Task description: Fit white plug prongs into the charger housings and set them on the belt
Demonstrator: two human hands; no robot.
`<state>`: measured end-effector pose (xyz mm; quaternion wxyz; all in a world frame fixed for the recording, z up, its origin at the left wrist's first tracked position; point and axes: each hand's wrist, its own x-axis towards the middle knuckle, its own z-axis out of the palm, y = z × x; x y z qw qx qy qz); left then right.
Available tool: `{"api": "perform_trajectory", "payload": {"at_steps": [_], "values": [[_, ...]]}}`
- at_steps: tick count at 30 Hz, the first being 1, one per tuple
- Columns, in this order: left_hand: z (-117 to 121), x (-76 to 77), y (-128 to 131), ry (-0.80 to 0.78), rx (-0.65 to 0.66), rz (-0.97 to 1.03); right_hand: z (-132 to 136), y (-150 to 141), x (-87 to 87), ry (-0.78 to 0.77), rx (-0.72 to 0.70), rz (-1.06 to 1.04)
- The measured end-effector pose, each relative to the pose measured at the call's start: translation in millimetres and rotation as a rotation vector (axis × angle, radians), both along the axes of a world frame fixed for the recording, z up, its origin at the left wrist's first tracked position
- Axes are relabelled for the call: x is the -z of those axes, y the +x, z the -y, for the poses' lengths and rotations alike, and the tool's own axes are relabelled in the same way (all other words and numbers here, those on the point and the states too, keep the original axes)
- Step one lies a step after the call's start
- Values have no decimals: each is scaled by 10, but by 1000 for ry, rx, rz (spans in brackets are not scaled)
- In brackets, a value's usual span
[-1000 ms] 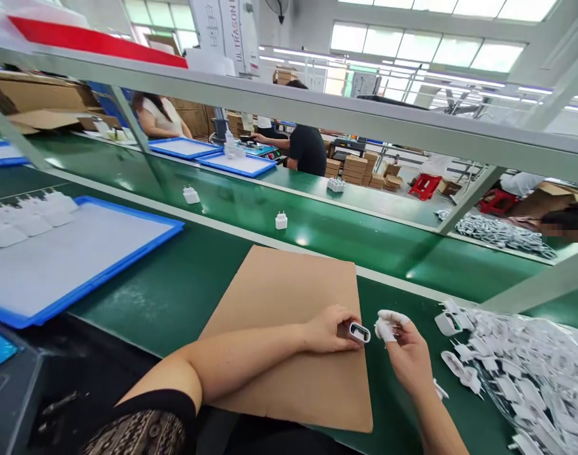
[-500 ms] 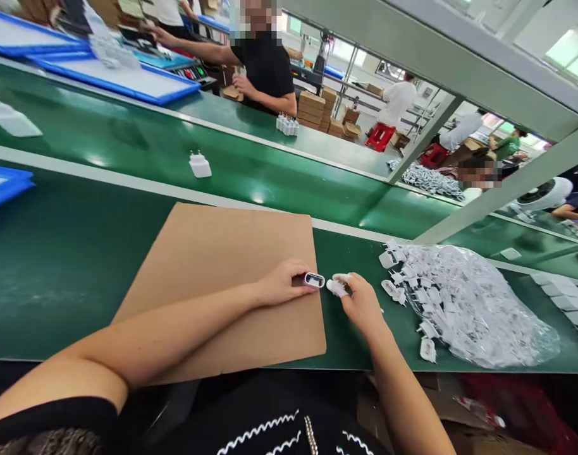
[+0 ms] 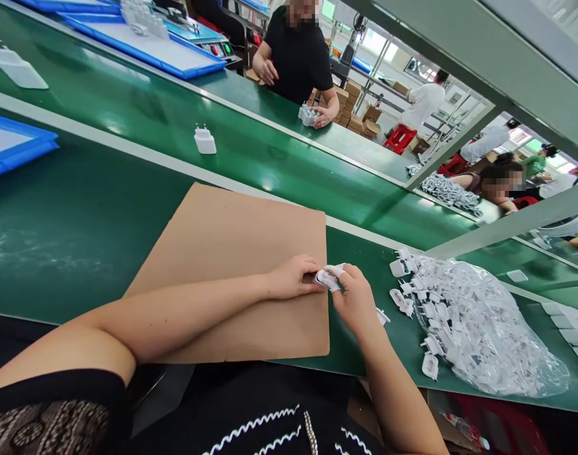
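My left hand (image 3: 298, 277) is closed around a white charger housing (image 3: 320, 278) over the right edge of a brown cardboard sheet (image 3: 232, 234). My right hand (image 3: 355, 294), with white covers on its thumb and fingertip, pinches a small white plug cap (image 3: 329, 273) against the housing's end. The fingertips hide most of this cap, and I cannot tell how far it sits in the housing. Just right of the right wrist lies a loose white plug piece (image 3: 382, 317). Further right, a clear plastic bag (image 3: 498, 335) spills many white plug caps (image 3: 431, 309).
A green conveyor (image 3: 251, 164) runs behind the bench, carrying a white charger (image 3: 204, 140). Blue-rimmed trays (image 3: 18, 142) stand at left. A slanted metal post (image 3: 479, 224) rises behind the bag. White housings (image 3: 571, 325) line the far right. Across the belt, a co-worker's hand (image 3: 325, 115) touches grouped chargers.
My right hand has moved left to the housing's open end, closing the gap between the hands. The view has shifted slightly. The co-worker's hand now reaches the grouped chargers.
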<state>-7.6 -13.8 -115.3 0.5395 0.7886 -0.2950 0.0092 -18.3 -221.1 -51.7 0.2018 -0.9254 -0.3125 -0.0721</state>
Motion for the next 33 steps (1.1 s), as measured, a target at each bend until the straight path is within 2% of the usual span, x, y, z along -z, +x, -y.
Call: {"api": "perform_trajectory", "payload": {"at_steps": [7, 15, 19, 25, 29, 33], "values": [[2, -24, 5, -2, 6, 10, -12, -43, 26, 30, -45, 108], [-3, -51, -15, 1, -1, -19, -45, -22, -25, -67, -50, 68], [-2, -37, -13, 9, -9, -9, -90, -9, -68, -130, -32, 95], [1, -10, -10, 14, -21, -20, -158, 15, -71, -145, 40, 81], [38, -24, -61, 22, -54, -47, -138, -20, -7, -65, 90, -9], [59, -91, -90, 36, -67, -163, 158, -225, 76, 148, 45, -46]]}}
